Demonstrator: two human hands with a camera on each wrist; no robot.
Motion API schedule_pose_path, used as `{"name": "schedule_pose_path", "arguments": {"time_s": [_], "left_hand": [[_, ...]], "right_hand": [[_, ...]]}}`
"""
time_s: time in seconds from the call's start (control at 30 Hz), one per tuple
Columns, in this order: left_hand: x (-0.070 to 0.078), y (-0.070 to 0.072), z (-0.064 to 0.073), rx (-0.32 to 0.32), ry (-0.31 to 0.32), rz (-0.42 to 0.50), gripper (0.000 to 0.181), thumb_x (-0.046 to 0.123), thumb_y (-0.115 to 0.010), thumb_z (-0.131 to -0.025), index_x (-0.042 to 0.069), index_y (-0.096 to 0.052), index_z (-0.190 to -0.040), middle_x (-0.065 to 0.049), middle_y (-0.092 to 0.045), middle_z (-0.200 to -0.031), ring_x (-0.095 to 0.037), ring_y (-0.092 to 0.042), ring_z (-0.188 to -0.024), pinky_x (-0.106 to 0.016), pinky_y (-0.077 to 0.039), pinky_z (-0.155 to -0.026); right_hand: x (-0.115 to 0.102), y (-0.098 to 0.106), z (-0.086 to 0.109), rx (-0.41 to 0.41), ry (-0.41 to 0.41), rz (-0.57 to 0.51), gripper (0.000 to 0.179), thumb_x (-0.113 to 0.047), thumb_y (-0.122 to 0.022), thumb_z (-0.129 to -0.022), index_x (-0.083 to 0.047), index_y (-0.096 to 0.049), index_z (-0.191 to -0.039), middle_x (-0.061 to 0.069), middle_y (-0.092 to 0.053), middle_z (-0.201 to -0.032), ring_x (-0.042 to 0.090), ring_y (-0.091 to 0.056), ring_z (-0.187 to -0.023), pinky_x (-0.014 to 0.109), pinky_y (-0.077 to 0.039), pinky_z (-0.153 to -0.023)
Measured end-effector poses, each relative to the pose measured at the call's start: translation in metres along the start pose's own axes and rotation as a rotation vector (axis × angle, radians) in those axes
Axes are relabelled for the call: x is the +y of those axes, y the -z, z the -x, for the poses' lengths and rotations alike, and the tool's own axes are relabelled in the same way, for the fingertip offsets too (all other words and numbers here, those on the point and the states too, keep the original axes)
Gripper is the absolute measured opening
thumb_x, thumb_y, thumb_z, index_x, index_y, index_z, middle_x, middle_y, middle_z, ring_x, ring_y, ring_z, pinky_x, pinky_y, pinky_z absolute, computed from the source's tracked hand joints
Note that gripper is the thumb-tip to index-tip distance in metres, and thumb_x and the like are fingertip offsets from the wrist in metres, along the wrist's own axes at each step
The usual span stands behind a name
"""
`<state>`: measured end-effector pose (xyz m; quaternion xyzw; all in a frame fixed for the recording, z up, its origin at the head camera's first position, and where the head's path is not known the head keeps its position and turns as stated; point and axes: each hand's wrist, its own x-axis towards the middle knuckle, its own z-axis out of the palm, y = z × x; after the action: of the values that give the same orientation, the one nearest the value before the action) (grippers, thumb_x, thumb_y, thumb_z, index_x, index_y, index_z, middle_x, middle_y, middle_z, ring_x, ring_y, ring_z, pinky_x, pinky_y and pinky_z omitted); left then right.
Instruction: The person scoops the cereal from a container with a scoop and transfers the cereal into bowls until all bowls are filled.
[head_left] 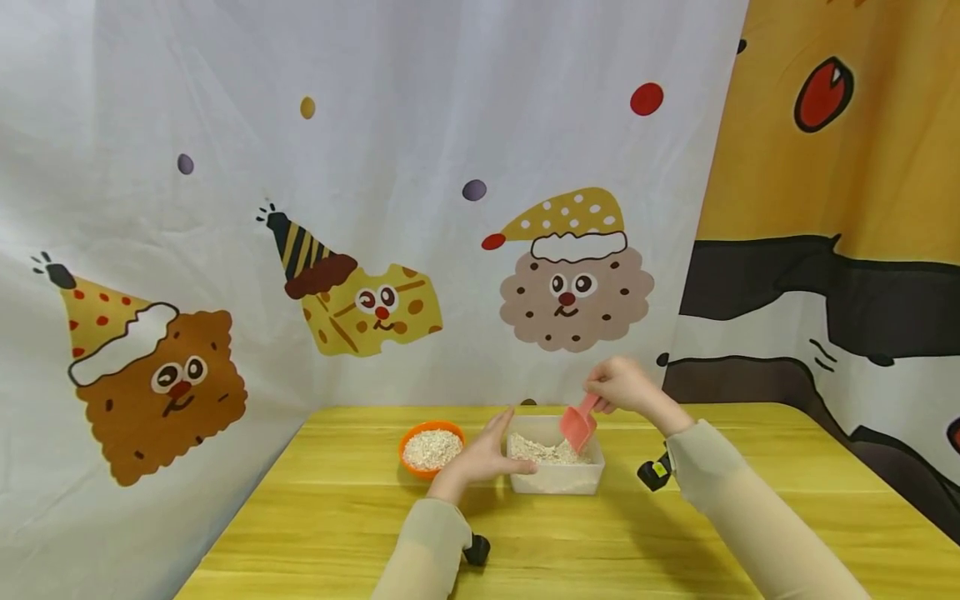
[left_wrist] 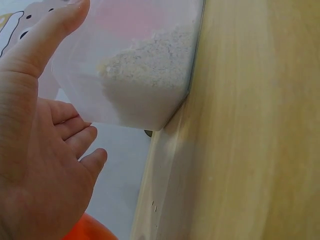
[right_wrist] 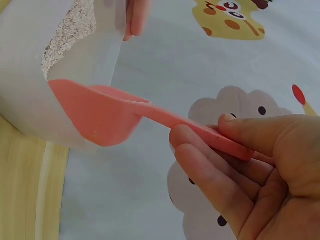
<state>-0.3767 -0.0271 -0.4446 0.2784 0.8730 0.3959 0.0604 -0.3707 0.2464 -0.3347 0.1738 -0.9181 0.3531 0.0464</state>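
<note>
A translucent white plastic container (head_left: 557, 482) stands on the table with a layer of pale oats (head_left: 543, 451) in it. Its left end is held by my left hand (head_left: 483, 450), thumb along the front near the rim and fingers at the back left corner. My right hand (head_left: 621, 385) pinches the handle of a pink scoop (head_left: 577, 428) between thumb and fingers. The scoop's bowl tilts down over the container's right part, its tip close above the oats. In the right wrist view the scoop (right_wrist: 100, 117) shows from the side; its inside is mostly hidden.
To the left of the container is an orange bowl (head_left: 402, 457) filled with oats, just behind the left wrist. The wooden table (head_left: 352, 508) reaches back to a white curtain (head_left: 405, 133) printed with cartoon snacks. A few loose flakes (left_wrist: 154, 207) lie on the tabletop.
</note>
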Motion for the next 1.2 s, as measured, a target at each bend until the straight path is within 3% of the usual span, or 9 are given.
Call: {"name": "schedule_pose_path", "arguments": {"time_s": [0.13, 0.57, 0.93, 1.2], "left_hand": [[0.001, -0.002, 0.0, 0.001, -0.001, 0.017, 0.108, 0.048, -0.078, -0.078, 0.022, -0.011, -0.157, -0.011, -0.013, -0.161, -0.035, -0.022, -0.143, -0.058, -0.029, -0.107], [0.004, -0.005, 0.001, -0.002, 0.0, 0.035, 0.107, 0.05, -0.078, -0.077, 0.022, -0.012, -0.157, -0.01, -0.012, -0.161, -0.035, -0.021, -0.143, -0.059, -0.029, -0.107], [0.001, -0.002, -0.001, -0.002, 0.004, 0.037, 0.11, 0.054, -0.077, -0.076, 0.023, -0.011, -0.157, -0.011, -0.01, -0.161, -0.034, -0.018, -0.144, -0.058, -0.027, -0.108], [-0.002, -0.003, -0.001, 0.009, 0.003, 0.03, 0.111, 0.053, -0.078, -0.075, 0.019, -0.012, -0.157, -0.012, -0.01, -0.161, -0.036, -0.019, -0.143, -0.058, -0.027, -0.108]], "right_hand": [[-0.003, -0.003, 0.0, -0.004, 0.011, 0.038, 0.017, -0.001, -0.058, -0.093, 0.007, -0.07, -0.085, 0.007, -0.066, -0.065, 0.023, -0.066, -0.057, 0.029, -0.055, -0.052], [0.0, -0.009, 0.004, -0.087, -0.01, 0.047, 0.021, -0.003, -0.059, -0.093, 0.001, -0.07, -0.075, 0.007, -0.066, -0.061, 0.024, -0.066, -0.054, 0.031, -0.055, -0.05], [0.036, -0.016, 0.017, -0.013, -0.137, -0.245, 0.02, -0.005, -0.059, -0.095, 0.01, -0.07, -0.087, 0.012, -0.069, -0.069, 0.034, -0.069, -0.066, 0.039, -0.058, -0.059], [0.051, -0.042, 0.03, 0.028, -0.217, -0.474, 0.023, -0.006, -0.055, -0.096, 0.015, -0.065, -0.097, 0.017, -0.069, -0.073, 0.023, -0.069, -0.062, 0.042, -0.058, -0.064]]}}
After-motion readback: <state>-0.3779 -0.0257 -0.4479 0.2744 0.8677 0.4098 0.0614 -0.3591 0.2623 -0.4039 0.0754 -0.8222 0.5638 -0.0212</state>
